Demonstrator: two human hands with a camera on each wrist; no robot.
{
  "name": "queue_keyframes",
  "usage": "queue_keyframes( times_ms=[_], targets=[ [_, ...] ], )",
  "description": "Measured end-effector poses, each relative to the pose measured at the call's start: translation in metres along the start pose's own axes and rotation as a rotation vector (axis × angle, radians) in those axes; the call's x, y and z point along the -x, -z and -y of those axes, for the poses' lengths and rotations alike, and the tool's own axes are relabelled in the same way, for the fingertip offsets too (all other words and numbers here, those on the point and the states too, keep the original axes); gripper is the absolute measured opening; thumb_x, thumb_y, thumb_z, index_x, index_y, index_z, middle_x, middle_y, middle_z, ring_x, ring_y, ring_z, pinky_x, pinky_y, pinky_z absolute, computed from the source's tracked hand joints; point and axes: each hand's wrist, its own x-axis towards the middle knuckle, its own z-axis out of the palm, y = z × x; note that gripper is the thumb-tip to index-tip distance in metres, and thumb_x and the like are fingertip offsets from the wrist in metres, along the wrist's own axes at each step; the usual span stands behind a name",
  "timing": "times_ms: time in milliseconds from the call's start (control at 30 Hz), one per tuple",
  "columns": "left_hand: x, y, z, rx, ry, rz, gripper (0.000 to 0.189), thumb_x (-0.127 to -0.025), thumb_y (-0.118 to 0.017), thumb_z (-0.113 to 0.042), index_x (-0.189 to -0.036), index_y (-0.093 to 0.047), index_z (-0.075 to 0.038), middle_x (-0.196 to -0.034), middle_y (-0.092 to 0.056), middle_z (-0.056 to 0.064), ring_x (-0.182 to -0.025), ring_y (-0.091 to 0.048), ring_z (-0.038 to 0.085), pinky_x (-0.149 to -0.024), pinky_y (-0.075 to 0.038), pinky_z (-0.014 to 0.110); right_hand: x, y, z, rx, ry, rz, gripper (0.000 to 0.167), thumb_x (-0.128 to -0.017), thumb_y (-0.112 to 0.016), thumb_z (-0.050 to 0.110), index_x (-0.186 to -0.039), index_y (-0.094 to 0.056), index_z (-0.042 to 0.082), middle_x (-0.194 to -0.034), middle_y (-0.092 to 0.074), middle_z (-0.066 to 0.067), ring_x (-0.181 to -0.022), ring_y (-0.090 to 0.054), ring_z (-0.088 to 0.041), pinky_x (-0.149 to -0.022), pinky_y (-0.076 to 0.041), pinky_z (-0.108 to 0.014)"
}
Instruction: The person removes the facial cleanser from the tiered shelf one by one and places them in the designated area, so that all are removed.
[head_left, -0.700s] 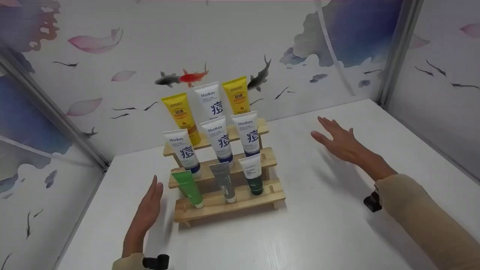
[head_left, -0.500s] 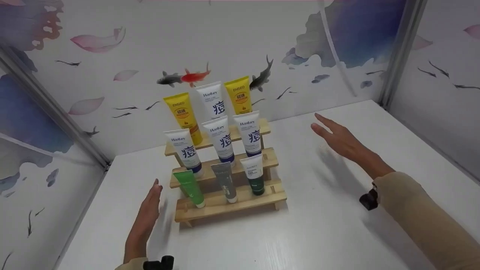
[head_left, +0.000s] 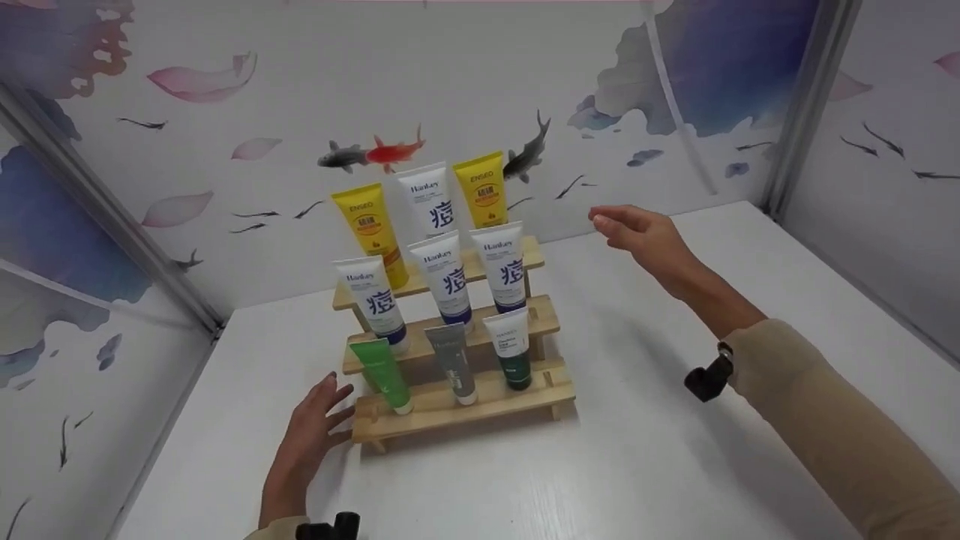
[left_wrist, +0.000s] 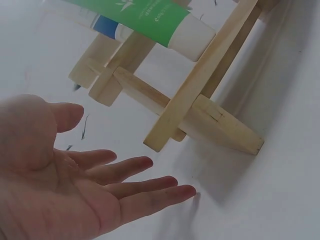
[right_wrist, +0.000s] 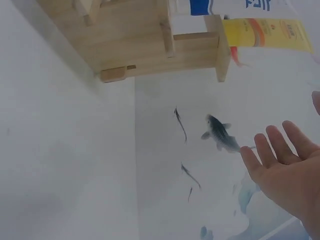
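A three-tier wooden rack stands on the white table, bearing upright squeeze tubes. On its lowest step are a green tube, a grey tube and a white-and-dark-green tube. White tubes with blue caps line the middle step; two yellow tubes flank a white one on top. My left hand, fingers spread, is beside the rack's front left end; the left wrist view shows its palm holding nothing. To the right of the rack hovers my right hand, fingers extended and empty.
Behind the rack rises a white wall panel printed with fish and petals. Metal posts mark the corners, with further printed panels at both sides. White tabletop extends in front and to the right.
My right hand has moved left and away from me, nearer the rack's upper right. My left hand has turned and spread its fingers toward the rack's left end. Rack and tubes stay put.
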Motion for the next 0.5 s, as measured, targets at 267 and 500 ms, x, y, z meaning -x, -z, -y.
queue_keyframes(
  times_ms=[267, 500],
  targets=[
    [-0.005, -0.006, 0.007, 0.062, 0.033, 0.027, 0.062, -0.108, -0.038, -0.042, -0.158, -0.026, -0.009, -0.16, -0.032, 0.025, -0.141, -0.042, 0.047, -0.107, -0.052, 0.05, -0.019, -0.015, 0.027, -0.027, 0.045, 0.021, 0.057, -0.1, -0.057, 0.044, -0.146, -0.051, 0.01, -0.151, -0.05, -0.012, -0.139, -0.049, -0.029, -0.121, -0.039, -0.048],
    [-0.011, -0.009, 0.007, 0.075, 0.052, 0.041, 0.054, -0.106, -0.046, -0.03, -0.155, -0.035, -0.01, -0.159, -0.034, 0.026, -0.14, -0.045, 0.046, -0.102, -0.056, 0.049, -0.037, -0.026, 0.043, -0.068, 0.037, 0.02, 0.055, -0.099, -0.06, 0.042, -0.145, -0.052, 0.011, -0.151, -0.05, -0.009, -0.138, -0.049, -0.027, -0.119, -0.042, -0.046]
  ],
)
